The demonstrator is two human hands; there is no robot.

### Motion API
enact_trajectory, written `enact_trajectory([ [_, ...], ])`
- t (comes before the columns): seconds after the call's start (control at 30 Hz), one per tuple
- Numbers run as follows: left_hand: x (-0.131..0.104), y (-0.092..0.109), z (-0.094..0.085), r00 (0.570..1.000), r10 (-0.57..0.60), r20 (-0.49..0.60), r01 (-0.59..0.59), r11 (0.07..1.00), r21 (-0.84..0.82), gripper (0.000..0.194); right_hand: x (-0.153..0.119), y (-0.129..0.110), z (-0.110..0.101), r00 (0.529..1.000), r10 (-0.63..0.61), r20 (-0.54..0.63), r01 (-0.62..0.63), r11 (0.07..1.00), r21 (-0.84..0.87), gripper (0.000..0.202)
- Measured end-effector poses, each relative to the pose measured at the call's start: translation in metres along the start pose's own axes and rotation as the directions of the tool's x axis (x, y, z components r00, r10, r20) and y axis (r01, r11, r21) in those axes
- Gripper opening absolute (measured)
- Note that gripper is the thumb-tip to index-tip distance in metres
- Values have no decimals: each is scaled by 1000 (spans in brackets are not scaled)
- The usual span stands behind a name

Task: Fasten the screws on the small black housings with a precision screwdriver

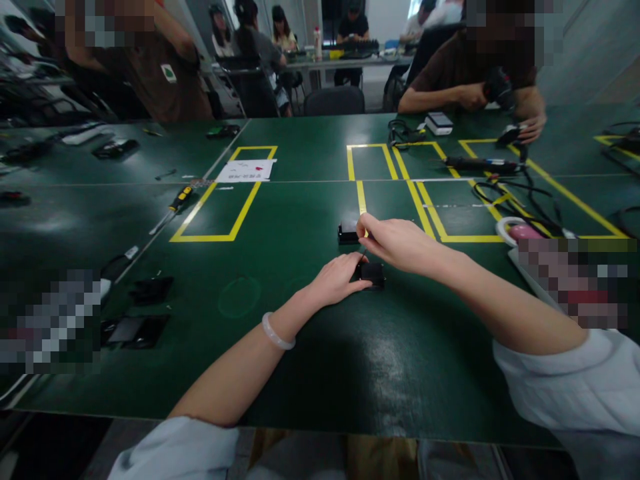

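Note:
My left hand (341, 277) is closed around the left side of a small black box-shaped part (373, 274), steadying it on the green table. Above that part, my right hand (395, 243) is closed in a pinch. A thin dark shaft (364, 254) runs down from its fingers toward the part; the rest of that tool is hidden in the hand. Just behind, a second small black part (347, 233) with a greyish top lies on the table, partly covered by my right fingers.
Yellow tape outlines (234, 238) mark the green table (300, 373). To the left lie a yellow-black screwdriver (181, 198), a paper sheet (247, 171) and black flat pieces (136, 331). At right are cables (530, 200) and a tape roll (506, 231). Opposite, a co-worker holds a power drill (499, 89).

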State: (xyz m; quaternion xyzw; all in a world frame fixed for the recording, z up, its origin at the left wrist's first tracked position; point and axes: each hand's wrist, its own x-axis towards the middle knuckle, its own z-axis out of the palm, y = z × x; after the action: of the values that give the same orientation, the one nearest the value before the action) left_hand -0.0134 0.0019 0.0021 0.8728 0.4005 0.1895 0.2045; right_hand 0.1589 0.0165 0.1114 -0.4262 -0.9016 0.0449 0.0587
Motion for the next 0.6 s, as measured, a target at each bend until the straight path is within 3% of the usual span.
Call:
enact_trajectory([
  [0.17,0,-2,2,1000,6,0,-6,1000,-6,48,-3,0,-2,999,-35,-14,35,999,36,18],
  [0.37,0,-2,2,1000,8,-2,-8,1000,-14,43,-2,-3,1,999,31,-5,-32,997,-77,26],
  [0.6,1,-1,2,1000,0,10,0,1000,-16,46,-5,-1,4,999,-44,-29,44,999,14,18],
])
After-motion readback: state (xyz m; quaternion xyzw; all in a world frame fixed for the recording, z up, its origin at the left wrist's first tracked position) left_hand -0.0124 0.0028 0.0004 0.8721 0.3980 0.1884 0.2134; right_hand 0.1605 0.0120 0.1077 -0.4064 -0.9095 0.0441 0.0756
